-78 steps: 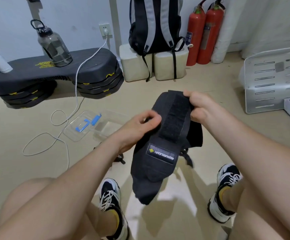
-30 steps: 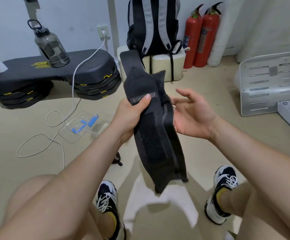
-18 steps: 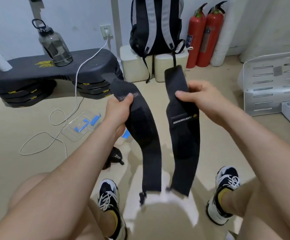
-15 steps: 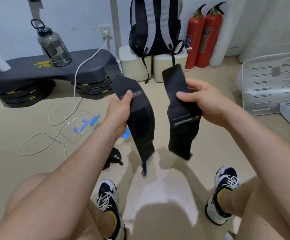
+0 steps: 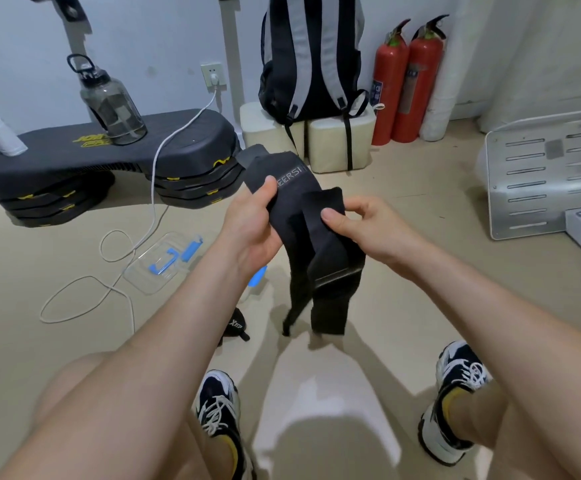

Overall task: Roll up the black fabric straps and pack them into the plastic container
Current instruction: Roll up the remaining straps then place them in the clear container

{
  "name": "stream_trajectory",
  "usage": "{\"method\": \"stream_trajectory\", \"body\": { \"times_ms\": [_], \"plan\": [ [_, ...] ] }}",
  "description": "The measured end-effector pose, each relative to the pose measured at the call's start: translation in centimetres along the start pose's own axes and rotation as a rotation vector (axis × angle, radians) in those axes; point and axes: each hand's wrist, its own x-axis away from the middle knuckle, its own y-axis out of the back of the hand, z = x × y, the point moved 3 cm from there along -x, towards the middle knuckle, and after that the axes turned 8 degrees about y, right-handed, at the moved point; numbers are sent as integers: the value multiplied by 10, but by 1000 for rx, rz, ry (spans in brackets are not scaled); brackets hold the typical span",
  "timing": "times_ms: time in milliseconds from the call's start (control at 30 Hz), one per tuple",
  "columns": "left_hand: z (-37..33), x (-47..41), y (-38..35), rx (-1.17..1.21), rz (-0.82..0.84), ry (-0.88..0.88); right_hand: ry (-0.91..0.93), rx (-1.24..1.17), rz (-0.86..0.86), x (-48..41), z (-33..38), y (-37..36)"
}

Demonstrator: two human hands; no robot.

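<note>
Left hand [image 5: 254, 223] and right hand [image 5: 362, 226] each pinch one of the black fabric straps [image 5: 317, 237], now overlapped rather than apart, seemingly ready for rolling.

Half a second ago each hand holds its own strap, with a clear gap between them. Now the left hand [image 5: 251, 230] and the right hand [image 5: 368, 226] sit close together, and the two straps touch. The upper end of the second strap [image 5: 334, 271], pinched under the right thumb, now overlaps the lettered strap [image 5: 289, 195] gripped by the left hand. Their hanging tails, well apart before, now dangle side by side. A second ago the left hand alone holds both straps and the right hand is spread and holds nothing.
</note>
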Motion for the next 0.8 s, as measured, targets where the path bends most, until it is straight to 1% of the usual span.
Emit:
{"method": "stream_trajectory", "body": {
  "times_ms": [133,200,233,300,367,434,534,600,700,801],
  "plan": [
    [1,2,-3,-2,25,27,-28,-73,63,-1,-4,-15],
    [0,1,-2,-17,46,27,-25,-120,16,-1,-2,-15],
    [0,0,-2,-67,60,23,-18,-143,-28,-1,0,-14],
    [4,1,-2,-258,45,13,9,-167,-109,-1,5,-11],
    [9,3,-3,-363,21,-6,37,-146,-138,-2,8,-10],
    [10,3,-2,-378,-9,-86,35,-112,-112,-1,8,-10],
    [4,2,1,-443,-54,-265,14,-120,-49,1,7,-13],
    [1,3,1,-491,-64,-331,18,-138,-45,2,8,-15],
    [2,6,-4,-533,-48,-341,18,-118,-73,2,8,-17],
    [5,5,-7,-497,-53,-328,-7,-113,-138,1,5,-18]
  ]
}}
